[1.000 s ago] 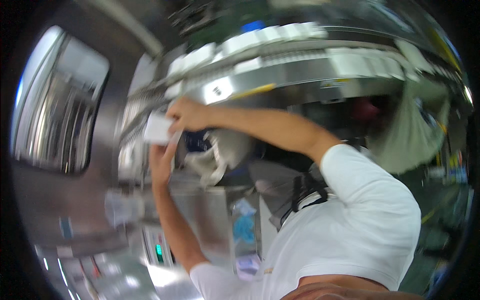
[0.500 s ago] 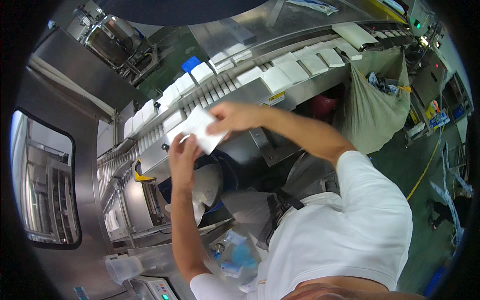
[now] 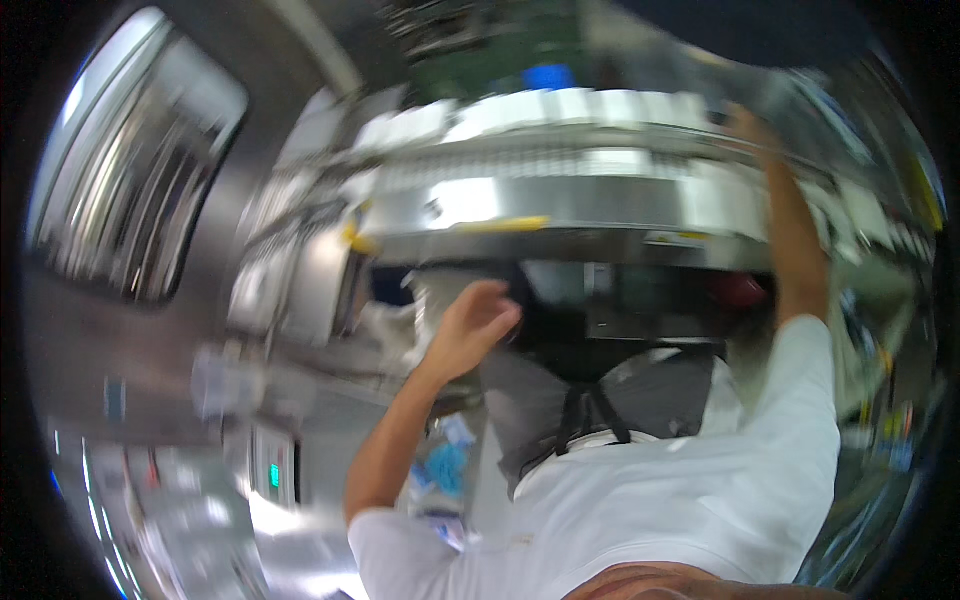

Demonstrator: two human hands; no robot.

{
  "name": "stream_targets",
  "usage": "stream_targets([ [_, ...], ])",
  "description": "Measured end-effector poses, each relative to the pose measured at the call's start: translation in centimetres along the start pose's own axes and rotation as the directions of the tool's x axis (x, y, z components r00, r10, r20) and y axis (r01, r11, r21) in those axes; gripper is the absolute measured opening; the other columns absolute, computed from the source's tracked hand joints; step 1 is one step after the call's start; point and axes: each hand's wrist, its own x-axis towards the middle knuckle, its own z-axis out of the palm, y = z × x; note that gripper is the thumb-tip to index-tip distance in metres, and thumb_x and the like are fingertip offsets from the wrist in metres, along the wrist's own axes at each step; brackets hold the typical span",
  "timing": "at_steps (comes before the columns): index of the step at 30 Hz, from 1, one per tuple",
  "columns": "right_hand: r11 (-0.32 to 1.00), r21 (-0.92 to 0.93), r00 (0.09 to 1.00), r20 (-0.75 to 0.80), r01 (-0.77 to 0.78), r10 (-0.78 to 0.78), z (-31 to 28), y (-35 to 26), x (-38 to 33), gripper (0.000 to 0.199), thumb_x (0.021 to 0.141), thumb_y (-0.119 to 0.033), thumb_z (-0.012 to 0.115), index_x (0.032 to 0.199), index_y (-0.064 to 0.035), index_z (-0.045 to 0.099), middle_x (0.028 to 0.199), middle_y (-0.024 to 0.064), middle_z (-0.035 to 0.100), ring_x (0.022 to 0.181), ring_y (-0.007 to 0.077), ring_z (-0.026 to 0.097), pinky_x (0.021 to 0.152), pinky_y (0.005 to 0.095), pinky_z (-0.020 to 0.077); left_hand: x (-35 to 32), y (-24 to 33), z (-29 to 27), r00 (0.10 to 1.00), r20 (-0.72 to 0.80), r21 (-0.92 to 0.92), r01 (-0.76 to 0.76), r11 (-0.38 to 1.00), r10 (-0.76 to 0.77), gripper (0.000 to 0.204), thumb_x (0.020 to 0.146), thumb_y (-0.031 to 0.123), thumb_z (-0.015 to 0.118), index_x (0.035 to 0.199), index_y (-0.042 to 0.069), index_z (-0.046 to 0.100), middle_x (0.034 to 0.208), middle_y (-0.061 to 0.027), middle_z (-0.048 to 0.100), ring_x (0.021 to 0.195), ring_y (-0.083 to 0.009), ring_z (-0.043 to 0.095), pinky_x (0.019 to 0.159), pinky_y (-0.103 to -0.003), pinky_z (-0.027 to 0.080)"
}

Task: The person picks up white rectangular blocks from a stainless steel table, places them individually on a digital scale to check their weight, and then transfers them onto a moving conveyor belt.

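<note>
Motion blurs much of the picture. My left hand [image 3: 475, 325] hangs on the near side of the roller conveyor [image 3: 440, 172], fingers bent and thumb apart, with nothing in it. On the far side, my right arm reaches across to the right end of a row of flat white packs [image 3: 570, 107]. There my right hand [image 3: 742, 128] is smeared, and whether it holds or touches a pack cannot be made out. Beside my right forearm, more white packs [image 3: 725, 200] lie on the conveyor.
A blue object [image 3: 548, 77] stands behind the far row. Below my left hand are a pale plastic bag [image 3: 428, 305] and blue crumpled material [image 3: 445, 468]. At left are a clear plastic jug [image 3: 228, 382] and a scale [image 3: 275, 468]. A cloth sack [image 3: 850, 360] hangs at right.
The white pack that both hands held is no longer in my left hand, which has drawn back toward me. My right hand has swung far out to the right. The view has turned.
</note>
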Motion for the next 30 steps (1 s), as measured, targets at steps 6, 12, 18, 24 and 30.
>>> stream_targets([
  [6,0.953,-0.296,0.994,0.057,-0.068,0.088,0.5,8.2,1.8,0.045,0.105,-0.039,0.058,0.132,-0.0042,0.059,0.126,0.0144,0.059,0.114,0.0276,0.058,0.096,0.0420,0.0481,-4.1,-0.3,-5.5,0.951,-0.265,0.120,-0.132,0.984,0.159,0.036,0.102,0.021,0.071,0.130,0.002,0.058,0.111,-0.0080,0.070,0.099,-0.0142,0.069,0.089,-0.030,0.057],
  [12,0.882,-0.471,0.999,-0.033,-0.010,-0.006,0.0,11.9,-0.8,0.054,0.106,-0.043,0.057,0.145,-0.0058,0.055,0.146,0.0170,0.054,0.134,0.0311,0.053,0.110,0.0430,0.0438,-5.5,-1.5,-18.9,0.485,-0.734,0.556,0.028,0.831,0.475,0.021,0.102,0.014,0.068,0.117,0.000,0.065,0.100,-0.0069,0.072,0.088,-0.0128,0.067,0.081,-0.028,0.054],
  [18,0.964,-0.261,0.929,-0.344,0.046,-0.137,1.6,-0.7,-17.7,0.046,0.112,-0.030,0.050,0.151,-0.0058,0.053,0.152,0.0165,0.055,0.140,0.0292,0.053,0.114,0.0417,0.0454,-8.0,-6.5,-39.6,0.262,-0.758,0.605,0.625,0.493,0.598,0.053,0.090,0.025,0.076,0.132,-0.001,0.056,0.122,-0.0246,0.062,0.114,-0.0398,0.062,0.102,-0.048,0.049],
  [24,0.997,-0.074,0.960,-0.277,0.007,-0.028,7.3,-12.7,-28.1,0.032,0.111,-0.016,0.051,0.139,-0.0041,0.061,0.139,0.0145,0.062,0.129,0.0292,0.060,0.106,0.0420,0.0504,-7.8,-9.9,-51.5,0.338,-0.887,0.439,0.827,0.351,0.314,0.100,0.070,0.043,0.082,0.147,-0.004,0.040,0.144,-0.0361,0.049,0.135,-0.0539,0.045,0.118,-0.057,0.033],
  [30,0.999,-0.010,0.974,-0.221,-0.047,0.043,11.0,-16.7,-29.4,0.029,0.110,-0.014,0.054,0.135,-0.0012,0.063,0.135,0.0140,0.063,0.125,0.0277,0.061,0.105,0.0385,0.0491,-5.6,-8.7,-56.8,0.533,-0.817,0.576,0.766,0.285,0.219,0.086,0.067,0.034,0.084,0.139,-0.005,0.055,0.138,-0.0290,0.062,0.133,-0.0426,0.057,0.116,-0.048,0.043],
])
